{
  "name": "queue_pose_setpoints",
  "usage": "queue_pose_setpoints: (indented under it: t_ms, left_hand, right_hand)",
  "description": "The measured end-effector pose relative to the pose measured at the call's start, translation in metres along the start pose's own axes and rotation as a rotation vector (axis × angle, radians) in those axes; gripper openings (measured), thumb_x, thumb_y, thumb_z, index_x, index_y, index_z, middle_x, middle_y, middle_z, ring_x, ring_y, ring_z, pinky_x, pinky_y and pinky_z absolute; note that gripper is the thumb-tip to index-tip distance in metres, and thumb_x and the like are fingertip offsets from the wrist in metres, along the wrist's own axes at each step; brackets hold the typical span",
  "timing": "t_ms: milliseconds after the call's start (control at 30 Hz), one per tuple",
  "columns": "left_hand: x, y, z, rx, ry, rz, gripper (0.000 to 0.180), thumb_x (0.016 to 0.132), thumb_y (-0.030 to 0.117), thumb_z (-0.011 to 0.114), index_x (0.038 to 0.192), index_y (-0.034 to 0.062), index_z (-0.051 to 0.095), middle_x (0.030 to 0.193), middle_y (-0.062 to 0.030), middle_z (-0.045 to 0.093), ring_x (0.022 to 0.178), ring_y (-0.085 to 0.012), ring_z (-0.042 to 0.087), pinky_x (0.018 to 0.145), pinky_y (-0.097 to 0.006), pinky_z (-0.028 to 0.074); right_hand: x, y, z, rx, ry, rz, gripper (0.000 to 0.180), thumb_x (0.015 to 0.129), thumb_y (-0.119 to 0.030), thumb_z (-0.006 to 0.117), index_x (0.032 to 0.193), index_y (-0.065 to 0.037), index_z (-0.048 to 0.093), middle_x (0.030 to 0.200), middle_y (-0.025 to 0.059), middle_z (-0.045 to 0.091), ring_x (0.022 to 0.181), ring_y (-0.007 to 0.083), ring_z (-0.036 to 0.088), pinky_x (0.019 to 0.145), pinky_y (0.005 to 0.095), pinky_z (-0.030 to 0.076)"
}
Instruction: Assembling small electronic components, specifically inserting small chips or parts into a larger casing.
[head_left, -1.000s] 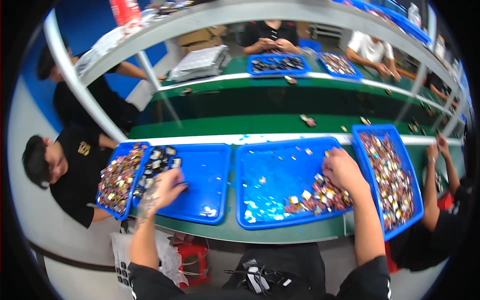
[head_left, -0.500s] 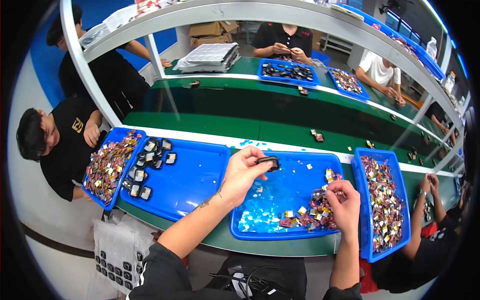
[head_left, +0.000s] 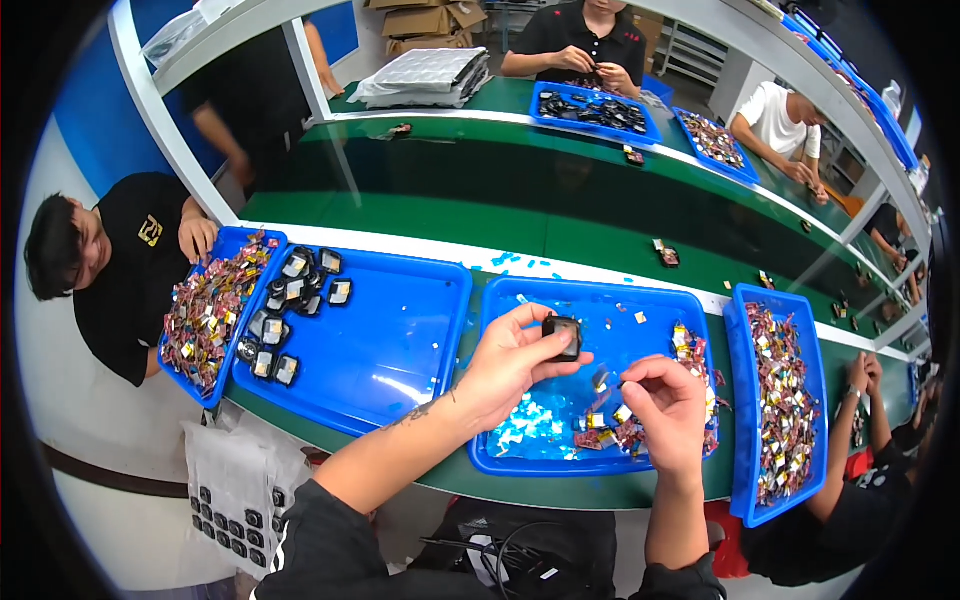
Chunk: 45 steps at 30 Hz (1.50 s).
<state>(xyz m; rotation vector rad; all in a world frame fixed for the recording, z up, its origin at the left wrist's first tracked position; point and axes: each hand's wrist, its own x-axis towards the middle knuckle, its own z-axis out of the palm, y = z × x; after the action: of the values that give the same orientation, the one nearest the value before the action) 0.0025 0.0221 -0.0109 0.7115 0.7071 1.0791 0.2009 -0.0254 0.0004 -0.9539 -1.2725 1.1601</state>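
My left hand (head_left: 515,368) grips a small black square casing (head_left: 563,338) with rounded corners, its flat face turned up toward me. To its right, my right hand (head_left: 668,410) is closed in a pinch; a small blurred greyish piece (head_left: 600,382) shows by its fingertips, too smeared to name. Both hands are above a blue tray (head_left: 590,289). Small circuit boards with yellow and silver parts (head_left: 690,345) lie along that tray's right side, partly behind my right hand. Shiny light-blue film scraps (head_left: 530,430) are scattered at its near left.
Left of me, a blue tray (head_left: 390,330) has several black casings (head_left: 295,280) at its left end. Trays heaped with circuit boards stand far left (head_left: 225,310) and right (head_left: 785,400). Beyond runs a green conveyor (head_left: 480,210) under a white frame. Several people sit around the line.
My left hand has turned the casing from edge-on to face up and shifted slightly right. My right hand has lifted away from the boards toward it, fingertips pinched. The view has shifted slightly.
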Motion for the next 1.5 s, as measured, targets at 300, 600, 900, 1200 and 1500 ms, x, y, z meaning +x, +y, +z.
queue_pose_setpoints:
  t_ms: [300,600,900,1200,1500]
  left_hand:
    - [-0.006,0.001,0.004,0.558,-0.199,0.322,0.018,0.096,0.012,0.056,0.112,0.0042,0.06,0.106,-0.0077,0.062,0.089,-0.0132,0.059,0.07,-0.025,0.051]
    - [-0.017,-0.012,0.005,1.032,-0.167,0.626,0.014,0.075,0.013,0.077,0.086,0.0056,0.072,0.097,-0.0092,0.061,0.088,-0.0233,0.063,0.073,-0.034,0.051]
    - [-0.012,-0.018,0.006,1.236,-0.215,0.891,0.013,0.071,0.006,0.075,0.081,0.004,0.067,0.095,-0.008,0.061,0.085,-0.0252,0.063,0.067,-0.035,0.054]
    - [-0.007,-0.021,0.008,1.44,-0.11,0.992,0.016,0.07,0.01,0.078,0.081,0.0065,0.067,0.094,-0.0059,0.061,0.081,-0.0225,0.062,0.064,-0.033,0.052]
    - [-0.019,-0.017,0.006,1.64,-0.151,1.223,0.019,0.063,0.007,0.078,0.08,0.0087,0.068,0.092,-0.0056,0.064,0.071,-0.0203,0.061,0.056,-0.031,0.049]
  right_hand:
    - [0.004,0.003,0.008,0.058,0.068,0.089,0.015,0.084,0.005,0.067,0.098,0.003,0.064,0.089,0.0046,0.066,0.08,0.0067,0.061,0.072,0.0193,0.049]
    - [-0.007,0.005,0.009,0.01,0.045,0.134,0.006,0.086,0.001,0.066,0.092,0.003,0.065,0.09,0.0058,0.066,0.079,0.0075,0.06,0.071,0.0197,0.047]
    - [0.013,0.022,-0.012,0.453,-0.181,0.62,0.012,0.093,-0.016,0.06,0.09,-0.005,0.062,0.081,0.0,0.059,0.074,0.008,0.054,0.065,0.0214,0.044]
    - [0.01,0.03,-0.008,0.521,-0.06,0.638,0.01,0.094,-0.018,0.059,0.09,-0.009,0.06,0.078,-0.0035,0.056,0.071,0.0058,0.051,0.06,0.0211,0.04]
    - [-0.002,0.019,-0.001,-0.065,-0.131,0.261,0.011,0.094,-0.013,0.06,0.09,-0.003,0.061,0.075,-0.0056,0.056,0.069,0.0007,0.048,0.061,0.0179,0.039]
